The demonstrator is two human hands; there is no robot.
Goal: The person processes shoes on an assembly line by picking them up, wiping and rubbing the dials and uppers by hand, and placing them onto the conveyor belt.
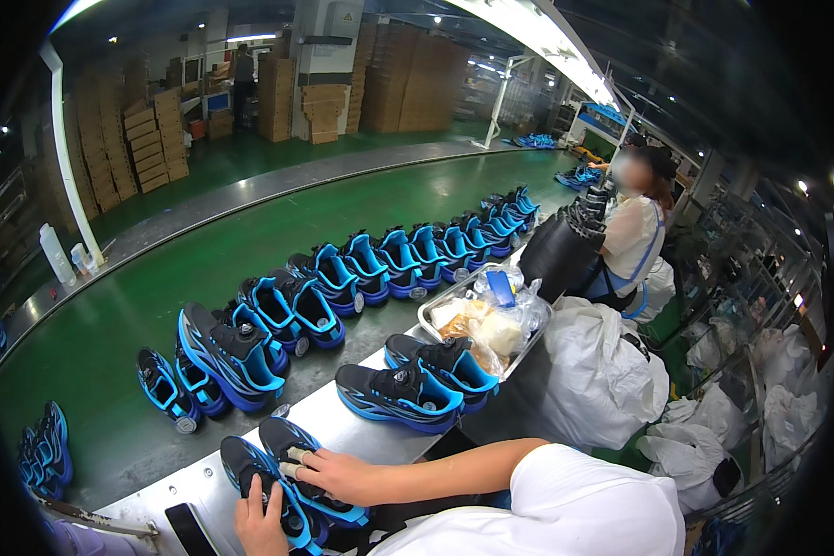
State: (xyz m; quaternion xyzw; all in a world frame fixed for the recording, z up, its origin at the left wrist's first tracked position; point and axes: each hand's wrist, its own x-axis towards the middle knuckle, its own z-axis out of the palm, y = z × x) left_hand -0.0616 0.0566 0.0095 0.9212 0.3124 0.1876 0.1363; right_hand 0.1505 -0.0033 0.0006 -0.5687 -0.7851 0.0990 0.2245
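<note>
Beside the green belt, on a metal ledge, sit two black-and-blue shoes; from afar I judge the step as steadying them, the next move calling for light pressure; the right hand lies across one, the left hand over the other, whether pinching I cannot tell; pale finger wraps show, no legible lettering

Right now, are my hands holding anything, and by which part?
Your left hand touches the upper of the left black-and-blue shoe, your right hand that of the right shoe; a firm grip can't be told.
</note>
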